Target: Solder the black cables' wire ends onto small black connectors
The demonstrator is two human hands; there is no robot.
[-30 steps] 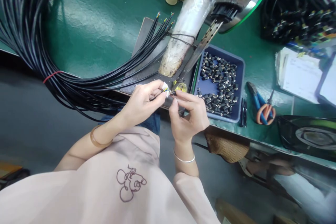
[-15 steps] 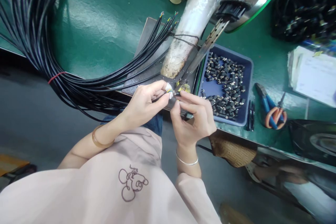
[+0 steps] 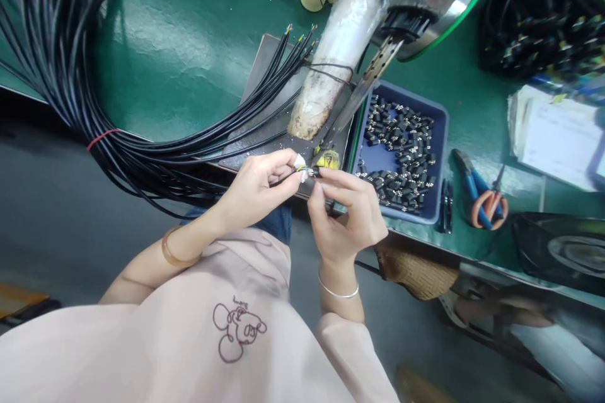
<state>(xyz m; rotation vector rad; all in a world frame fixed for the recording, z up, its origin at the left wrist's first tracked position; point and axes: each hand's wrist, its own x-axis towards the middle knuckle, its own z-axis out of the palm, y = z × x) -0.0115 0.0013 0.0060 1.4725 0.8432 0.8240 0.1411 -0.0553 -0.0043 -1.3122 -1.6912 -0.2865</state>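
My left hand (image 3: 265, 184) is closed in a pinch on a black cable's stripped end, where thin coloured wires (image 3: 301, 168) stick out. White wrapping covers a fingertip of that hand. Facing it, my right hand (image 3: 352, 211) pinches a small black connector (image 3: 312, 172) with its metal end against or very close to the wires. Whether they touch, I cannot make out. Just beyond the fingertips, the soldering iron (image 3: 362, 88) slants down to a yellow lump (image 3: 327, 160), possibly a sponge.
A blue tray (image 3: 443, 157) of black connectors stands right of the iron. Bundled black cables (image 3: 142, 145) sweep in from the left. A white duct tube (image 3: 326, 72) hangs close above my hands. Pliers (image 3: 482, 192) and papers (image 3: 558, 138) lie to the right.
My right hand's connector has come closer to the wires in my left hand. The right side of the bench appears slightly further left in view.
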